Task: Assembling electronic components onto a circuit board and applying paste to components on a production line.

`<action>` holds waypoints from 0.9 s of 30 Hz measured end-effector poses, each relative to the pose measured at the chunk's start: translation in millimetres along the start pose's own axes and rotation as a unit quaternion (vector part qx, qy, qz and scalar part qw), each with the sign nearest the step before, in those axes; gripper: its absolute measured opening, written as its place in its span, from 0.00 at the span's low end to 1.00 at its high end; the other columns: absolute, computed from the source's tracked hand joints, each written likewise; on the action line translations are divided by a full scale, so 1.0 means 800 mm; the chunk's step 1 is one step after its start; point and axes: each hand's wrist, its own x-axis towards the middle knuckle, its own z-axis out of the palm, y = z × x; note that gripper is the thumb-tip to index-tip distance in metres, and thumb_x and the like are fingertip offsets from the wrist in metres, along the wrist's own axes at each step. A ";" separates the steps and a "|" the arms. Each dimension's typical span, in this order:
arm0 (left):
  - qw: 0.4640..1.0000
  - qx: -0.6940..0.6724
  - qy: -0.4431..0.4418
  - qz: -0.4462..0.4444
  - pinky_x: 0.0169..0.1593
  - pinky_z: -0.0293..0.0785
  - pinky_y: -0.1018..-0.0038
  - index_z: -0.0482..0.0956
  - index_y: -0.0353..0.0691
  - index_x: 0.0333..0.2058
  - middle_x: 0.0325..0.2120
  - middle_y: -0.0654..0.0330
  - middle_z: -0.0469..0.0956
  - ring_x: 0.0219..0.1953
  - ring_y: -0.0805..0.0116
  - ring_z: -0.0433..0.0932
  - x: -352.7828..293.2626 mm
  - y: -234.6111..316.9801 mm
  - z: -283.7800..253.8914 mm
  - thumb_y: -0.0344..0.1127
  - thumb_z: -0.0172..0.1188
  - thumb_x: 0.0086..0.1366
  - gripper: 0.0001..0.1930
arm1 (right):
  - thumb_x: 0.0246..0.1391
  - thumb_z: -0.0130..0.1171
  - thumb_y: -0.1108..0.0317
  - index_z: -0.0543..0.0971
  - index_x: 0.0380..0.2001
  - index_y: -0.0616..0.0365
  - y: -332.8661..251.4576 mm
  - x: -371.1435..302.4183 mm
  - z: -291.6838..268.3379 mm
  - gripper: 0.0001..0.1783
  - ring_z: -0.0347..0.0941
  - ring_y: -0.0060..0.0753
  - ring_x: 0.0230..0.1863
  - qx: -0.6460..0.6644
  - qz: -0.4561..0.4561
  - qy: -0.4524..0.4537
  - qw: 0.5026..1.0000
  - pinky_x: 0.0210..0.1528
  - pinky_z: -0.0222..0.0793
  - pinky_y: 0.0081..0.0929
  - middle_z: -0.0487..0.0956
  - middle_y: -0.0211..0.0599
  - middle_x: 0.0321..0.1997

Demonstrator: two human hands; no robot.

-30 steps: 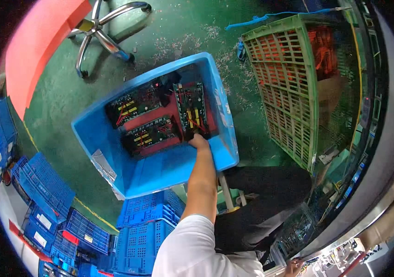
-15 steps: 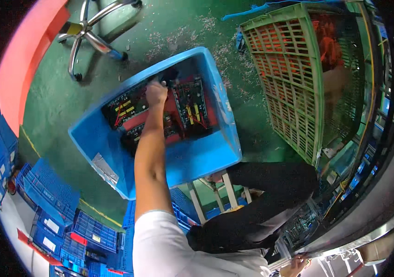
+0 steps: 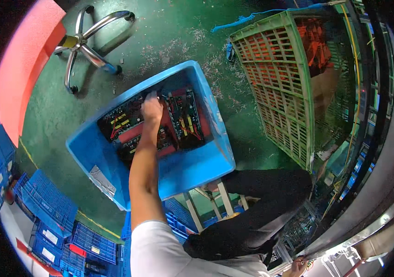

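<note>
My left arm reaches down into a blue plastic tub (image 3: 192,171). In it, my left hand (image 3: 152,109) is at the right end of a circuit board (image 3: 122,121) with yellow parts and red wires. Its fingers bend down at the board's far edge, and what they grip is hidden. Beside it lies a second circuit board (image 3: 184,117), and a third board (image 3: 134,143) is nearer, partly behind my forearm. Reddish-pink sheet (image 3: 168,121) shows between the boards. At the lower right, my right hand (image 3: 296,267) is curled by a bench edge; its hold is too small to make out.
A green slatted crate (image 3: 282,83) with orange-red material stands right of the tub. Chair legs (image 3: 80,40) stand at the far left, near a pink panel (image 3: 24,69). Blue baskets (image 3: 95,242) crowd the lower left. A metal-legged stool (image 3: 224,198) is below the tub. Scraps litter the green floor.
The view has shifted, so the tub sits slightly lower. My left hand stays over the same board end, its fingers now stretched further forward. A dark blur beside it has faded.
</note>
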 end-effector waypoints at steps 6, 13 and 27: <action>0.991 0.013 -0.038 0.130 0.46 0.82 0.61 0.78 0.41 0.54 0.50 0.53 0.80 0.43 0.52 0.84 -0.020 0.032 -0.001 0.30 0.49 0.66 0.19 | 0.62 0.56 0.71 0.66 0.64 0.62 -0.006 0.013 -0.010 0.28 0.70 0.44 0.51 -0.097 0.108 0.002 0.989 0.58 0.67 0.39 0.74 0.46 0.55; 0.997 -0.024 -0.055 -0.046 0.50 0.79 0.58 0.77 0.33 0.53 0.50 0.37 0.78 0.45 0.49 0.82 0.024 0.044 0.034 0.34 0.49 0.69 0.18 | 0.65 0.52 0.49 0.51 0.75 0.44 0.016 0.020 -0.003 0.40 0.59 0.52 0.70 0.203 0.246 0.043 0.947 0.70 0.44 0.66 0.65 0.48 0.70; 0.930 -0.159 0.265 0.198 0.60 0.71 0.55 0.81 0.39 0.38 0.47 0.47 0.78 0.54 0.44 0.75 -0.116 0.062 -0.290 0.21 0.59 0.53 0.13 | 0.71 0.48 0.48 0.72 0.57 0.61 0.025 0.035 0.032 0.27 0.70 0.26 0.26 0.314 0.216 0.129 0.916 0.22 0.67 0.22 0.76 0.36 0.29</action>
